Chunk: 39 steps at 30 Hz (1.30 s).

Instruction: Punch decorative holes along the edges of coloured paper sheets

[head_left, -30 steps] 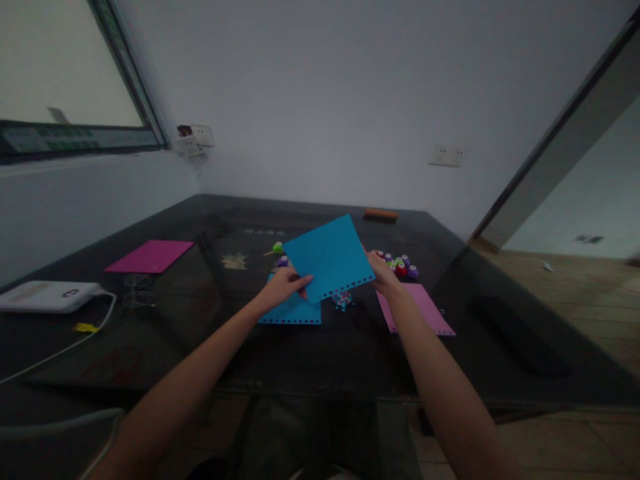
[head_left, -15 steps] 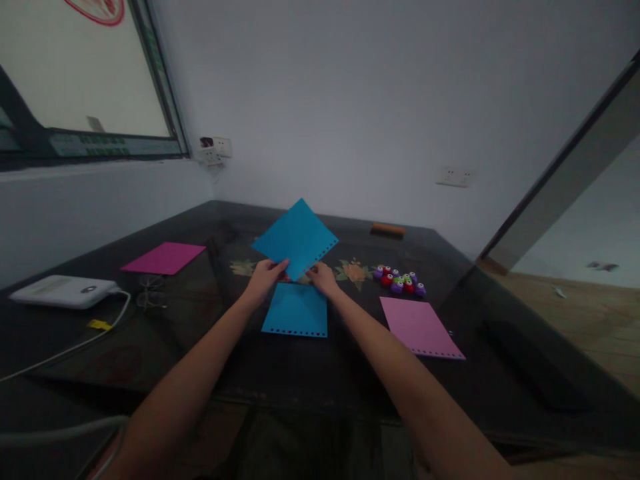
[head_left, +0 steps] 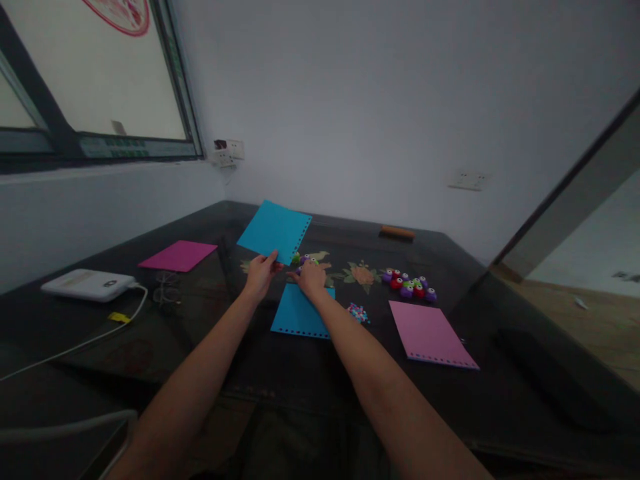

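Note:
My left hand [head_left: 263, 272] is closed, pinching the lower corner of a blue paper sheet [head_left: 275, 230] that is tilted above the table, with punched holes along its right edge. Its thumb lies on top of the paper. My right hand [head_left: 311, 279] is apart from that sheet, with its fingers bent low among small green and purple googly-eyed pieces [head_left: 306, 259]. What these fingers hold, if anything, is hidden. Below, a second blue sheet [head_left: 297, 313] lies flat, with holes along its near edge; my right wrist and forearm cover part of it.
Beside my right forearm lies a pile of tiny coloured bits [head_left: 358, 312]. Farther right are several googly-eyed pieces [head_left: 410, 285] and pink punched sheets [head_left: 433, 333]. At left are a magenta sheet [head_left: 179, 256] and a white device [head_left: 90, 285] with a cable. An orange-brown bar [head_left: 397, 232] lies at the back.
My right hand has let go of the raised blue sheet. The left hand has turned that sheet and moved it left. The small pieces and the tiny coloured bits now show.

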Each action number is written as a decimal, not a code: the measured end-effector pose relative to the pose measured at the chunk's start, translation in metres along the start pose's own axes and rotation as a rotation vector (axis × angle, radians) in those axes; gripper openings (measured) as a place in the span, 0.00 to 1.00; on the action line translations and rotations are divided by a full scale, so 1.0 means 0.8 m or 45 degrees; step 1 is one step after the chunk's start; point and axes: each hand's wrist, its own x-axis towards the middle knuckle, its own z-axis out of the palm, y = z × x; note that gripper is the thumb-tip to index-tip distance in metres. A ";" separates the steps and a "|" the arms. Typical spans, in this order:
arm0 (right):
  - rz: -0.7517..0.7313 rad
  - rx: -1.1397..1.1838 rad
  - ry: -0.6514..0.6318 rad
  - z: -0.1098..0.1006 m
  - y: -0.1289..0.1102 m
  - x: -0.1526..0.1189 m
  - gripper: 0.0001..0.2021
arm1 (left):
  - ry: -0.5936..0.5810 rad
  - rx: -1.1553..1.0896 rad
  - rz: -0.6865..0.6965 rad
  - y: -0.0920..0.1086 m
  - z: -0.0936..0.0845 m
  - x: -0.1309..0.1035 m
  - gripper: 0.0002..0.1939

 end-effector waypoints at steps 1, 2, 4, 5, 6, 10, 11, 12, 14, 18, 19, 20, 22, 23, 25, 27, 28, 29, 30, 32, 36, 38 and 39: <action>0.009 -0.023 0.023 0.002 -0.002 0.000 0.31 | -0.005 0.007 0.003 -0.001 0.000 0.000 0.13; 0.018 -0.038 0.037 0.004 -0.003 0.000 0.32 | -0.010 0.015 0.005 -0.001 0.000 0.000 0.14; 0.028 -0.048 0.043 0.006 -0.003 0.000 0.31 | -0.024 0.030 0.008 -0.002 0.000 -0.001 0.14; 0.030 -0.045 0.038 0.006 -0.003 0.000 0.29 | -0.029 0.034 0.009 -0.002 0.000 -0.001 0.14; 0.031 -0.038 0.031 0.006 -0.002 0.001 0.28 | -0.031 0.033 0.010 -0.003 0.000 -0.001 0.14; 0.039 0.017 -0.012 -0.002 0.006 0.000 0.22 | -0.022 0.022 0.005 -0.002 0.002 -0.001 0.15; 0.029 0.049 -0.028 -0.005 0.009 0.000 0.21 | -0.023 0.024 0.003 -0.002 0.002 -0.002 0.16; 0.015 0.098 -0.047 -0.008 0.013 -0.001 0.20 | -0.027 0.029 0.000 -0.003 0.003 -0.002 0.16; -0.014 0.219 -0.091 -0.017 0.023 -0.003 0.20 | -0.042 0.041 -0.012 -0.004 0.006 -0.004 0.17; -0.032 0.414 -0.135 -0.039 0.054 -0.017 0.17 | -0.118 0.093 -0.045 -0.014 0.012 -0.009 0.18; -0.033 0.549 -0.150 -0.045 0.064 -0.024 0.16 | -0.143 0.118 -0.045 -0.018 0.014 -0.012 0.18; -0.035 0.723 -0.174 -0.052 0.075 -0.032 0.15 | -0.170 0.142 -0.044 -0.022 0.016 -0.015 0.18; -0.014 1.060 -0.262 -0.068 0.098 -0.055 0.15 | -0.240 0.193 -0.051 -0.028 0.023 -0.024 0.19; 0.013 1.183 -0.281 -0.077 0.110 -0.069 0.17 | -0.279 0.215 -0.060 -0.030 0.028 -0.030 0.19; 0.084 1.384 -0.308 -0.097 0.132 -0.097 0.20 | -0.373 0.270 -0.085 -0.032 0.041 -0.044 0.18; 0.177 1.588 -0.353 -0.116 0.150 -0.123 0.22 | -0.462 0.320 -0.097 -0.032 0.059 -0.059 0.17; 0.220 1.668 -0.339 -0.124 0.157 -0.134 0.22 | -0.506 0.349 -0.102 -0.031 0.069 -0.066 0.16; 0.250 1.734 -0.320 -0.130 0.162 -0.143 0.22 | -0.549 0.376 -0.104 -0.031 0.079 -0.074 0.16; 0.269 1.780 -0.301 -0.135 0.166 -0.149 0.22 | -0.586 0.391 -0.105 -0.031 0.089 -0.081 0.16; 0.300 1.821 -0.244 -0.139 0.173 -0.157 0.22 | -0.643 0.411 -0.121 -0.033 0.108 -0.094 0.16; 0.315 1.882 -0.140 -0.131 0.182 -0.157 0.23 | -0.640 0.365 -0.156 -0.046 0.128 -0.115 0.16; 0.329 1.939 -0.162 -0.127 0.187 -0.154 0.22 | -0.627 0.384 -0.154 -0.052 0.127 -0.118 0.16; 0.337 1.959 -0.178 -0.125 0.189 -0.154 0.21 | -0.626 0.412 -0.144 -0.053 0.124 -0.118 0.16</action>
